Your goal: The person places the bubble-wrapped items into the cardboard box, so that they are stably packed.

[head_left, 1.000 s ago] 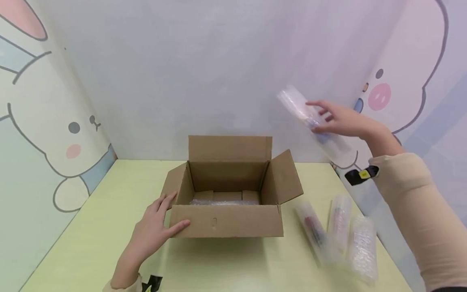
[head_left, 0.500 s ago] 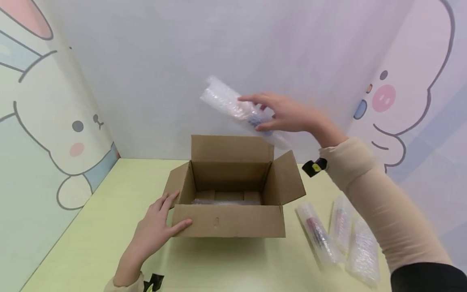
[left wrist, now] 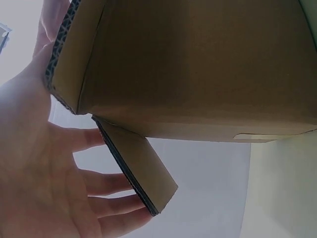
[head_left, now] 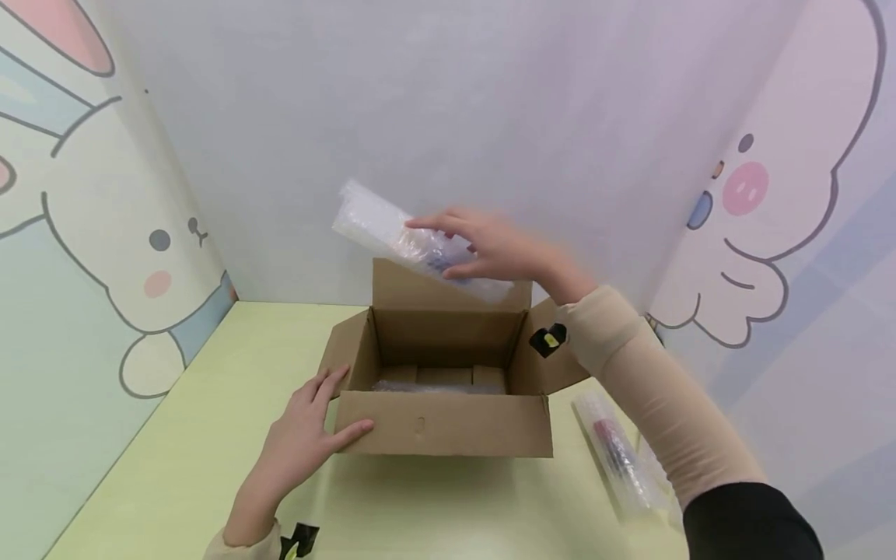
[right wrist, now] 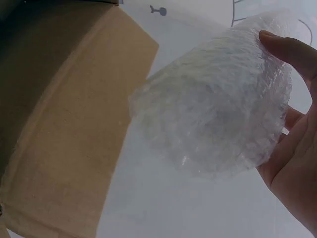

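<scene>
My right hand [head_left: 500, 245] grips a bubble-wrapped roll [head_left: 378, 225] between thumb and fingers, tilted and held above the back of a brown cardboard box [head_left: 444, 424]. Something blue shows through the wrap. One rounded end of the bubble-wrapped roll [right wrist: 208, 114] faces the camera in the right wrist view, with the thumb on top. The box's flaps stand spread outward. At the box's front left corner my left hand [head_left: 297, 439] rests with fingers stretched along the side flap [left wrist: 138, 166] and the thumb on the front flap. Clear bubble wrap [head_left: 434, 386] shows inside the box, its lower part hidden.
Another bubble-wrapped roll [head_left: 616, 451], with red and dark contents, lies on the pale yellow-green table [head_left: 175, 459] to the box's right. More wrapped packs beside it are mostly hidden behind the right sleeve [head_left: 665, 412]. A wall [head_left: 301, 155] rises behind the table.
My right hand has carried the bubble-wrapped roll leftward from the right side, then lowered it behind the box's open top. The left hand stays at the box corner.
</scene>
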`<state>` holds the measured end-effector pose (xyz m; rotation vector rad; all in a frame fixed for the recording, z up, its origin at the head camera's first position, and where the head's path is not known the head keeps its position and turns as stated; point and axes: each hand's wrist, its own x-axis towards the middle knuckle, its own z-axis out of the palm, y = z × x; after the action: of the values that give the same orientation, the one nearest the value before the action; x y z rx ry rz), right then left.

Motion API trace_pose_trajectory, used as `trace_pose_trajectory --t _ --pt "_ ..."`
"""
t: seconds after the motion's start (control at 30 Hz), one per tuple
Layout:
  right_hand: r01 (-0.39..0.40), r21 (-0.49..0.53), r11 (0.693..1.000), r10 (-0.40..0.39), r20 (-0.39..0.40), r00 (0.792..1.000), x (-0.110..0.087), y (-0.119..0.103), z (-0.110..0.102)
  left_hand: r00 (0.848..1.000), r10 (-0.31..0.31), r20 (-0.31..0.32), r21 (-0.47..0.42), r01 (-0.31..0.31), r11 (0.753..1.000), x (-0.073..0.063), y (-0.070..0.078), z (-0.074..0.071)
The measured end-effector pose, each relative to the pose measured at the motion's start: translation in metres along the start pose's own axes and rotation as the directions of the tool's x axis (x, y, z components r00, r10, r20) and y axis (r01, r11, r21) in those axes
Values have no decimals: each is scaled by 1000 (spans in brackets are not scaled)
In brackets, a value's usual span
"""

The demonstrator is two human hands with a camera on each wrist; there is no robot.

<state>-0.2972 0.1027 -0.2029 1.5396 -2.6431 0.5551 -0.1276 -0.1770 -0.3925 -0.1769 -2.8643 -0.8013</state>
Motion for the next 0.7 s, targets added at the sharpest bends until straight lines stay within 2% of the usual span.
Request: trace_pose_trajectory --t 0.27,0.53,0.7 --pt "61 -48 997 -61 -9 998 6 9 29 1000 -5 7 4 5 1000 0 -2 -1" --pt "52 39 998 -52 -1 999 4 16 46 1000 -6 7 8 6 1000 -1 -3 -3" --pt "61 41 997 -61 10 998 1 21 56 1000 -6 9 11 6 1000 -1 -5 -4"
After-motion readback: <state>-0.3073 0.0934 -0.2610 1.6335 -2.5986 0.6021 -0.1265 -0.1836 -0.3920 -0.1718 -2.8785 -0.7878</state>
